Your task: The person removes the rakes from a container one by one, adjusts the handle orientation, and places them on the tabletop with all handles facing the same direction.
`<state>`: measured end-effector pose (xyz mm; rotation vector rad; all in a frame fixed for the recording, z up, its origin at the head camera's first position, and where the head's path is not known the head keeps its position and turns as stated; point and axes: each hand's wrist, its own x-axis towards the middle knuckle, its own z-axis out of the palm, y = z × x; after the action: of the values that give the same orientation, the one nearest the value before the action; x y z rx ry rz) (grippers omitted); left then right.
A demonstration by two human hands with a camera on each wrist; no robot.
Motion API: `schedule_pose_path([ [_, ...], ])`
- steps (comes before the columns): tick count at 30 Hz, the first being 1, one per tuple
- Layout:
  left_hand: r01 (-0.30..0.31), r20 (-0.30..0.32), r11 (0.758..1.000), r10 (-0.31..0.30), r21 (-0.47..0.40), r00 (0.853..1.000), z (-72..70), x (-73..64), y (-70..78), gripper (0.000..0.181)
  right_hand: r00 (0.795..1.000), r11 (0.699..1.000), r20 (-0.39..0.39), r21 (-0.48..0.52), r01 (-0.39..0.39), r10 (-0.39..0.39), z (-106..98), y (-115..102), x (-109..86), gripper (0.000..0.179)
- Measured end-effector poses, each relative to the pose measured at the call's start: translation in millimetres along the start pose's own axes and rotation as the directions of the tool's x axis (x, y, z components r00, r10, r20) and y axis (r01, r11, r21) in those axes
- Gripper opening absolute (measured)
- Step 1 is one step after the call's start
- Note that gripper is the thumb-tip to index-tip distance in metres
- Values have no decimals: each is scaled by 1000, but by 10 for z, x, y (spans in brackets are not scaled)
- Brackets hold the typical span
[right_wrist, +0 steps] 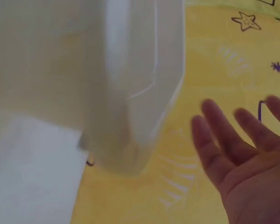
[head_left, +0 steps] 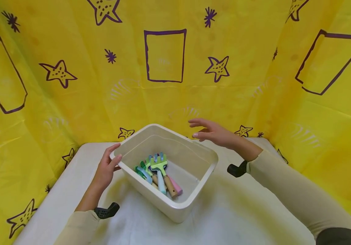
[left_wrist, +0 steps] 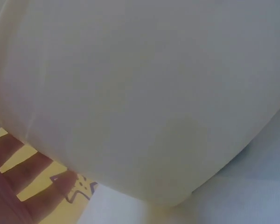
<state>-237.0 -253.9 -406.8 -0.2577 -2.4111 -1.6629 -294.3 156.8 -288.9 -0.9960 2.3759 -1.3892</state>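
Note:
A cream plastic bin point(head_left: 190, 154) stands askew on the white table in the head view, a corner towards me. Inside, heaped at its left, are several small toy garden tools; on top lies a light green hand rake point(head_left: 158, 164) with a wooden handle, beside a light blue handle point(head_left: 161, 182) and a pink handle point(head_left: 177, 187). My left hand point(head_left: 106, 168) holds the bin's left corner, thumb at the rim; its fingers point(left_wrist: 30, 170) reach along the outside. My right hand point(head_left: 210, 131) hovers by the back right rim, fingers spread and holding nothing, apart from the bin in the right wrist view.
The white tabletop point(head_left: 224, 211) extends around the bin. Yellow cloth point(head_left: 163, 102) with purple stars and rectangles drawn on it encloses the back and both sides. Black cameras sit on the left wrist point(head_left: 107, 211) and right wrist point(head_left: 237, 169).

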Motion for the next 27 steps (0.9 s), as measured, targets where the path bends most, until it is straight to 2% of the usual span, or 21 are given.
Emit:
schedule_pose_path([
  [4,15,-16,1000,-15,11,1000,23,-7,15,52,990,998,126,10,-57,56,78,-75,155,52],
  [11,29,-41,1000,-29,-4,999,38,-1,6,52,943,992,308,-32,-119,123,226,-185,424,52],
  [15,10,-42,999,-11,-36,999,41,5,-11,51,918,990,370,-42,-135,141,294,-223,577,51],
  [23,14,-34,998,-16,-64,999,62,13,-32,51,871,977,448,-24,-214,202,441,-201,830,49],
  [27,10,-46,998,-13,-67,999,67,10,-33,50,862,973,463,-2,-232,207,556,-161,957,49],
])
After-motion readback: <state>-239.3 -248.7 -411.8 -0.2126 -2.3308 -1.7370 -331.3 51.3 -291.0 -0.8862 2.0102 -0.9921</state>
